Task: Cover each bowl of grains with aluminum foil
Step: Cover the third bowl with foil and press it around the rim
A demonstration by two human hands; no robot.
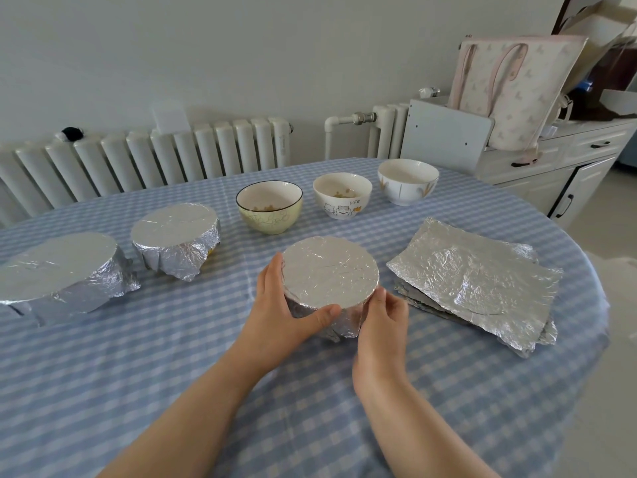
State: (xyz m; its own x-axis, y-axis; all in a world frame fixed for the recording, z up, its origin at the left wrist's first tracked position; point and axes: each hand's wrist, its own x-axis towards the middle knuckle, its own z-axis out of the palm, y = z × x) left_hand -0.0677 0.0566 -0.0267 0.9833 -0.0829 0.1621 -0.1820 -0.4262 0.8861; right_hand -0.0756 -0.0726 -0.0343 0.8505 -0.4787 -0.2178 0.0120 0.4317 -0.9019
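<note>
Foil-wrapped bowl (330, 270) sits between both hands, left of the foil sheet stack (479, 281). Left hand (286, 305) grips its near-left wall; right hand (386, 315) pinches foil at its near-right rim. Three bowls beyond remain uncovered.

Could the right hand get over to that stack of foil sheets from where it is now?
Probably yes. The right hand rests against the foil-covered bowl in front, and the stack of foil sheets lies just to its right on the table. Nothing stands between them, though the hand must first let go of the bowl.
</note>
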